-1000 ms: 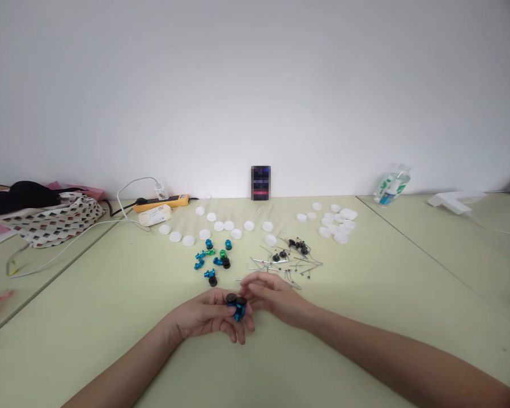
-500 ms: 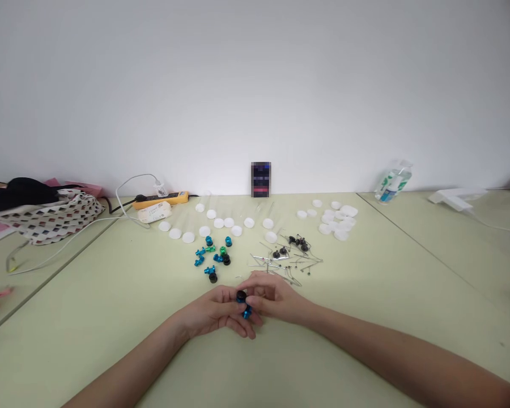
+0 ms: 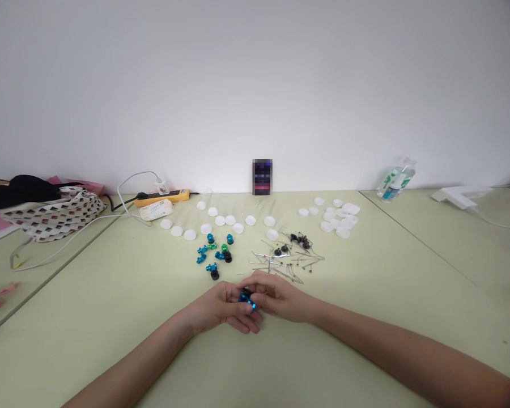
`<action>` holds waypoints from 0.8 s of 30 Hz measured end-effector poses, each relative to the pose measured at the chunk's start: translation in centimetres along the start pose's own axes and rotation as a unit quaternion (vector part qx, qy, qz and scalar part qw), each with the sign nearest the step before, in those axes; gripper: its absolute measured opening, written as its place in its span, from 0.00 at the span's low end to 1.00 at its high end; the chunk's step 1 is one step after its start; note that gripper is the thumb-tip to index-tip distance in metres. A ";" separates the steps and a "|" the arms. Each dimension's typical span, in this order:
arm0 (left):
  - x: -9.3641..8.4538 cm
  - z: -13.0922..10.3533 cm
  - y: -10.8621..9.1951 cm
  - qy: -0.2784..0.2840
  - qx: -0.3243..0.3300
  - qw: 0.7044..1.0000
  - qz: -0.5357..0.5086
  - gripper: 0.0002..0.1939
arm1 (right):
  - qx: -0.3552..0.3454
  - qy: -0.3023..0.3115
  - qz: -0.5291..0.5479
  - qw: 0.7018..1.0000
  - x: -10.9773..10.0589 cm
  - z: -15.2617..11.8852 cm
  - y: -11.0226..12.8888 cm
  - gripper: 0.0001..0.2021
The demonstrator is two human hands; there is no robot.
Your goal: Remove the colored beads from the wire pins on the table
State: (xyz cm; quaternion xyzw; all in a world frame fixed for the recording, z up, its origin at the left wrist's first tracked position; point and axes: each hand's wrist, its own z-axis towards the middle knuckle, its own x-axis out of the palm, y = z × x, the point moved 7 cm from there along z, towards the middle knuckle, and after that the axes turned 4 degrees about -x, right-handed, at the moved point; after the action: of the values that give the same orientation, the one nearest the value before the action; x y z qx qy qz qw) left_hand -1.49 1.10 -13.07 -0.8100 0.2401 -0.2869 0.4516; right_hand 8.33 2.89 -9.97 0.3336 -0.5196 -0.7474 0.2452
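Blue and shiny, a small bunch of parts (image 3: pixel 250 306) with a dark bit on it sits between the two hands, over the pale green table (image 3: pixel 357 294), far from the edge by the wall (image 3: pixel 255 85). The left hand (image 3: pixel 223 309) has its thumb and pointing finger closed on the bunch, and its other fingers curl under. The right hand (image 3: pixel 276 296) meets it there, with its thumb and bent fingers pinching the same bunch. From here I can't tell how many parts are in there, because the fingers hide some of it.

Just past the left hand lie more blue and green parts (image 3: pixel 224 248), and a black knob (image 3: pixel 215 275) is the nearest of that group. Just past the right hand is a messy heap of thin metal sticks (image 3: pixel 289 265), with little black caps (image 3: pixel 300 240) at its back.

Nearer the table's far edge, clear tubes with white caps (image 3: pixel 206 229) lie in a loose row. White lids (image 3: pixel 342 221) are heaped to the right of them. A dark screen (image 3: pixel 262 177) stands up at the middle of the far edge. A yellow power strip (image 3: pixel 174 195) lies by the far left corner, and a clear bottle (image 3: pixel 396 181) leans near the far right corner.
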 end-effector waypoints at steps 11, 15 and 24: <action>0.5 0.1 -0.1 -0.055 -0.013 0.996 0.062 0.19 | 0.052 0.000 0.086 0.995 -0.1 -0.2 -1.3 0.16; 0.6 0.3 0.1 -0.058 -0.007 0.996 0.069 0.18 | 0.080 -0.011 0.064 0.995 -0.2 -0.2 -1.5 0.15; 1.0 0.4 0.1 -0.080 0.018 0.995 0.064 0.18 | 0.130 -0.064 0.040 0.989 -0.5 -0.1 -1.7 0.15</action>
State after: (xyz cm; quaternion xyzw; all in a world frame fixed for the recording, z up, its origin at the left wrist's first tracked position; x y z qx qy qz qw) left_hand -0.54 0.67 -13.12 -0.8052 0.2492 -0.1957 0.5013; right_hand 8.72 3.81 -11.50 0.2932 -0.6396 -0.6831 0.1959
